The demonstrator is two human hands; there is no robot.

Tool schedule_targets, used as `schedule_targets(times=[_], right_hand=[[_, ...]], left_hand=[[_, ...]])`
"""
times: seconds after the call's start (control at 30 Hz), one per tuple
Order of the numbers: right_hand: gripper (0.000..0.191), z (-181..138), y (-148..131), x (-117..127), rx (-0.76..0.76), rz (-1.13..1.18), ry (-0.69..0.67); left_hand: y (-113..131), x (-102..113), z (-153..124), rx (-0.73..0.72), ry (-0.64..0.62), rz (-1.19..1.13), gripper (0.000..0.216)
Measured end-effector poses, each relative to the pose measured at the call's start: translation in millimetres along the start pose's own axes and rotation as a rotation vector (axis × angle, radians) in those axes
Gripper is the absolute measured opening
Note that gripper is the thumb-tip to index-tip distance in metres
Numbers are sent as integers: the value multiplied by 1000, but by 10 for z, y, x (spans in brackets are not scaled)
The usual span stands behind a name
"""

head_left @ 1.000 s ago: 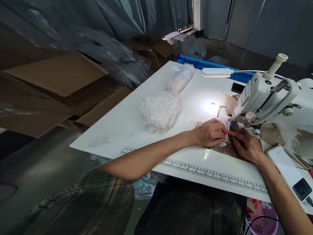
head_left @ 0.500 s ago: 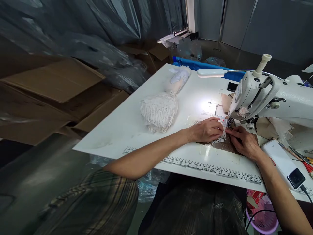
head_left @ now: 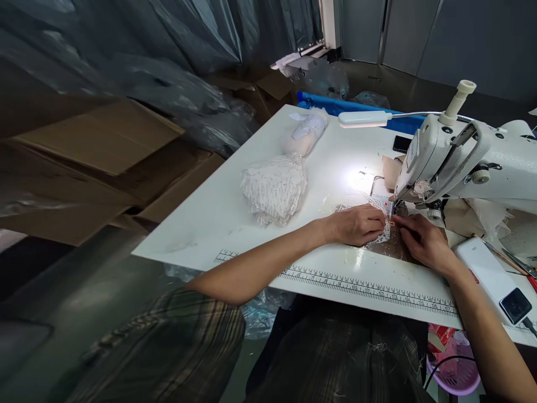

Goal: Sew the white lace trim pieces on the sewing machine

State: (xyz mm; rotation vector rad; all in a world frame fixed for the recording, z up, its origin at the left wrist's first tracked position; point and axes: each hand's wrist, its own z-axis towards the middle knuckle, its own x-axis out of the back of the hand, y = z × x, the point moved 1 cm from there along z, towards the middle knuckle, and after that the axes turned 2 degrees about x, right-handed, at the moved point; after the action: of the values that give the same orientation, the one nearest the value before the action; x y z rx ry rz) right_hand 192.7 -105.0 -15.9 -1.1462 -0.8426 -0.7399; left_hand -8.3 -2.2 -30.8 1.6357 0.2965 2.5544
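Observation:
A strip of white dotted lace fabric (head_left: pixel 381 237) lies at the needle of a white sewing machine (head_left: pixel 440 154). My left hand (head_left: pixel 359 224) rests on this lace just left of the presser foot, its fingers curled together and pressing on it. On the other side, my right hand (head_left: pixel 424 242) reaches in with the index finger and thumb close together, their tips at the lace's right edge near the foot. Small red marks show beside the fingertips. What lies under my left palm is hidden.
A bundle of gathered white lace (head_left: pixel 274 187) and a rolled pale piece (head_left: pixel 308 134) lie on the white table (head_left: pixel 201 224). A lamp (head_left: pixel 364 119) lights the needle area. A white power bank (head_left: pixel 489 277) stands right, above a purple basket (head_left: pixel 459 378). Cardboard boxes (head_left: pixel 100 137) are left.
The view has shifted slightly. My right fingertips have drawn a little away from my left hand, and a second red mark now shows between them. My left hand stays on the lace.

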Motion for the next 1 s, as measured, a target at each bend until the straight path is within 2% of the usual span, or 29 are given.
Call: schedule_targets(times=[0.1, 0.2, 0.4, 0.6, 0.8, 1.0], right_hand=[[41, -16, 29, 39, -136, 97, 20], [38, -11, 19, 43, -160, 86, 39], [36, -18, -28, -6, -57, 40, 82], [37, -74, -88, -12, 180, -91, -46], [40, -76, -123, -24, 230, -217, -76], [37, -82, -118, -48, 284, -267, -11]], left_hand=[[-8, 13, 0, 22, -21, -38, 24], [-18, 11, -3, 16, -10, -25, 25], [-17, -7, -25, -23, 13, 3, 25], [-31, -33, -42, -51, 77, 22, 23], [-26, -22, -61, -12, 45, 6, 20], [-27, 74, -34, -27, 238, 117, 22]])
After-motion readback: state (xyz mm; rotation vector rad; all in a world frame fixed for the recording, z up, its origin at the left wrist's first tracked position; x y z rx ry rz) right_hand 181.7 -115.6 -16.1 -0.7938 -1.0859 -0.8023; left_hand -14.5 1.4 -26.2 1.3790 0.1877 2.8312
